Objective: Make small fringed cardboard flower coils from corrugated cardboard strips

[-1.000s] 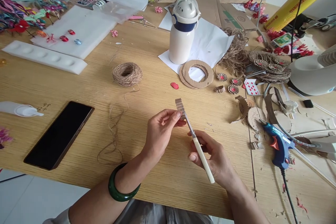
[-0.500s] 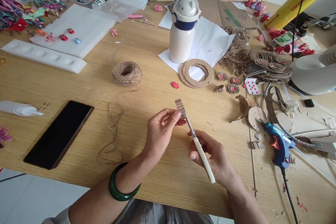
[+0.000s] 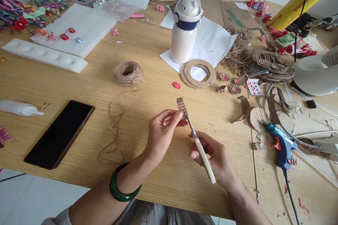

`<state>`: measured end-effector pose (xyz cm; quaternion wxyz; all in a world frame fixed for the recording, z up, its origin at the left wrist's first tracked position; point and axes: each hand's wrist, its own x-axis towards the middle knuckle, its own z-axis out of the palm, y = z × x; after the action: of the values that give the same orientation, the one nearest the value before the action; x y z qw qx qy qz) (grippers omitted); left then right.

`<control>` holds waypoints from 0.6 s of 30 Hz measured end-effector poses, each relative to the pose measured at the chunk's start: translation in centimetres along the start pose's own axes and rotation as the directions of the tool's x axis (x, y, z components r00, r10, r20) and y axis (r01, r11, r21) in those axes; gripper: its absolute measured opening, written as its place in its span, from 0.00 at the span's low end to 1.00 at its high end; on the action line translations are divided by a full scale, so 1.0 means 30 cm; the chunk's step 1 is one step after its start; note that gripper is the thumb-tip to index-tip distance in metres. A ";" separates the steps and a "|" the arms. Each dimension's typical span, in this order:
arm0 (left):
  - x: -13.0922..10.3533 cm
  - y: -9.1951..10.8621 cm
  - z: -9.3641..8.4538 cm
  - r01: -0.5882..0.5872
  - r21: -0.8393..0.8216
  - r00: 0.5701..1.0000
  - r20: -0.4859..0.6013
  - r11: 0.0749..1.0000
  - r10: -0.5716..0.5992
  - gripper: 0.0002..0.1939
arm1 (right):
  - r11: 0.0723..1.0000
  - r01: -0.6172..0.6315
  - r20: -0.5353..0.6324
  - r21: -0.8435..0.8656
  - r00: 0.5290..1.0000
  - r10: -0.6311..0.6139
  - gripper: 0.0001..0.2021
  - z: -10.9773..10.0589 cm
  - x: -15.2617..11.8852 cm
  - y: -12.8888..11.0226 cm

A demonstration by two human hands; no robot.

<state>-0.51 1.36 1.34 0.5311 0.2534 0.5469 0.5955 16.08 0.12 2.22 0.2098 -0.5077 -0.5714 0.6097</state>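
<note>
Between the thumb and fingers of my left hand is a short strip of corrugated cardboard, its ridged end pointing up and away from me. My right hand grips white-handled scissors. The scissor blades lie along the right edge of the strip, close to my left fingertips. Whether the blades are cutting into it I cannot tell. Beyond my hands lie several small red discs and cardboard rings.
A twine ball trails loose string left of my hands. A phone lies further left. A white bottle stands at the back. On the right are a blue glue gun, cardboard scraps and corrugated rosettes.
Both hands, the cardboard strip and the scissors hold nearly the same pose. The whole view has shifted very slightly.
</note>
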 end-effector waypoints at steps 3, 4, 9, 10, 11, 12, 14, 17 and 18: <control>0.001 -0.002 0.000 0.005 -0.008 1.000 0.001 1.000 -0.005 0.12 | 1.000 -0.012 0.000 0.011 1.000 0.012 0.28 0.002 -0.003 -0.001; 0.001 -0.003 0.000 0.006 -0.011 1.000 0.001 1.000 -0.006 0.12 | 1.000 -0.016 -0.002 0.013 1.000 0.016 0.28 0.001 -0.004 -0.001; 0.001 -0.001 -0.001 0.016 -0.020 1.000 0.000 1.000 -0.016 0.12 | 1.000 -0.022 -0.011 0.001 1.000 0.022 0.26 0.000 -0.009 0.002; 0.001 -0.001 -0.001 0.018 -0.020 1.000 0.001 1.000 -0.018 0.12 | 1.000 -0.021 -0.012 -0.004 1.000 0.021 0.26 -0.001 -0.009 0.002; 0.001 0.000 -0.001 0.019 -0.020 1.000 0.002 1.000 -0.019 0.12 | 1.000 -0.019 -0.015 -0.008 1.000 0.019 0.25 0.000 -0.010 0.003; 0.002 0.001 -0.002 0.020 -0.019 1.000 0.003 1.000 -0.019 0.12 | 1.000 -0.017 -0.018 -0.012 1.000 0.017 0.25 0.000 -0.009 0.004; 0.003 0.002 -0.003 0.023 -0.019 1.000 0.011 1.000 -0.022 0.12 | 1.000 -0.013 -0.025 -0.017 1.000 0.013 0.24 0.001 -0.008 0.005; 0.005 0.007 -0.004 0.033 -0.035 0.999 0.038 0.999 -0.032 0.11 | 1.000 -0.014 -0.035 -0.012 0.999 0.014 0.24 0.004 -0.004 0.008; 0.006 0.010 -0.004 0.036 -0.043 0.998 0.051 0.998 -0.034 0.12 | 1.000 -0.015 -0.040 -0.008 0.999 0.015 0.25 0.004 -0.003 0.010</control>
<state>-0.78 1.52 1.52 0.5605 0.2471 0.5244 0.5915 16.10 -0.10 1.97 0.2142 -0.5249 -0.5659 0.5987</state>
